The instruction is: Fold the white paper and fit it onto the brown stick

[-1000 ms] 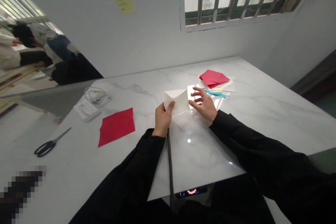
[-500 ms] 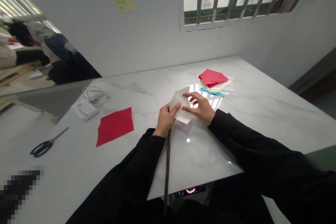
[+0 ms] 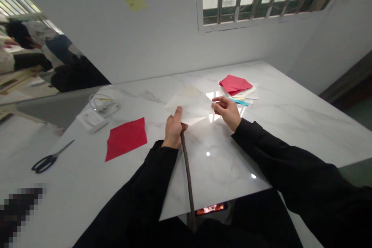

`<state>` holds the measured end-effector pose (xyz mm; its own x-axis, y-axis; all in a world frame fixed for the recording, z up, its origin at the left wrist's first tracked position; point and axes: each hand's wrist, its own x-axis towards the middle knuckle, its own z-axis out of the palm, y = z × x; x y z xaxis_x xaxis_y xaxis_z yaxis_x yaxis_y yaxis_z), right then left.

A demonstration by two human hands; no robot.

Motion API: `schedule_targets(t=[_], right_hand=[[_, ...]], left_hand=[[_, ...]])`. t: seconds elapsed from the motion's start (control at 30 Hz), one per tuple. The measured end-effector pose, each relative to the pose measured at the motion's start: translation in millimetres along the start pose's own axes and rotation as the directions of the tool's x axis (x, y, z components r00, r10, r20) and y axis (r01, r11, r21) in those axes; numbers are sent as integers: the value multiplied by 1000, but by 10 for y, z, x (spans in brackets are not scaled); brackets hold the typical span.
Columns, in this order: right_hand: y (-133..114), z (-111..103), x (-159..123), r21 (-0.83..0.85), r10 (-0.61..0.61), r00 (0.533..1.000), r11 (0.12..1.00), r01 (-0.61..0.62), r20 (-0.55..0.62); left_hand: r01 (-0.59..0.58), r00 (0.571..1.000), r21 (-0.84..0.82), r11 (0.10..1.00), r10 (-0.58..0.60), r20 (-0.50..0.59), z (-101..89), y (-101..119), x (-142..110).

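A thin, translucent white paper sheet [image 3: 193, 104] is spread between my hands over the marble table. My left hand [image 3: 173, 130] is closed, its thumb on top of the sheet's left edge. A long brown stick [image 3: 187, 166] also passes into that hand and slants down over the table's front edge. Whatever the stick's upper end looks like is hidden by the hand and paper. At the sheet's right corner, my right hand [image 3: 228, 111] pinches the paper between thumb and fingers. A red sheet [image 3: 127, 138] lies flat to the left of my left hand.
Beyond my right hand lies a stack of red, white and blue papers [image 3: 235, 84]. Black-handled scissors [image 3: 48, 162] and a white box with a cable [image 3: 92, 121] are on the left. A lit phone [image 3: 211, 209] shows below the table edge. People sit at far left.
The white paper has opened out from a bent shape into a wide sheet. My left hand moved slightly left, the right hand slightly right, and the stick's upper end now leans left.
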<state>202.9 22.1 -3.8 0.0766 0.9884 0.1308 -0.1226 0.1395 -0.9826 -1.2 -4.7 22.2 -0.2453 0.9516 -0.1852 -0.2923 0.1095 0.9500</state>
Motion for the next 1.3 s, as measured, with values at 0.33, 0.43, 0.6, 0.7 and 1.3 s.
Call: schedule_targets(t=[0.33, 0.43, 0.6, 0.7, 1.3], right_hand=[[-63, 118, -207, -28, 333, 841, 934, -355, 426], [-85, 262, -436, -135, 350, 677, 927, -350, 648], [-99, 430, -704, -145, 301, 512, 936, -321, 804], [-91, 443, -692, -118, 320, 524, 917, -382, 789], [91, 414, -413, 34, 383, 581, 815, -579, 718]], left_hand=[[108, 989, -121, 987, -118, -88, -4, 56, 39], [139, 986, -137, 981, -150, -70, -9, 36, 54], [38, 981, -104, 994, -57, -188, 54, -61, -65], [-127, 981, -87, 988, 112, -158, 67, -156, -90], [-340, 361, 872, -351, 808, 466, -1880, 977, -251]])
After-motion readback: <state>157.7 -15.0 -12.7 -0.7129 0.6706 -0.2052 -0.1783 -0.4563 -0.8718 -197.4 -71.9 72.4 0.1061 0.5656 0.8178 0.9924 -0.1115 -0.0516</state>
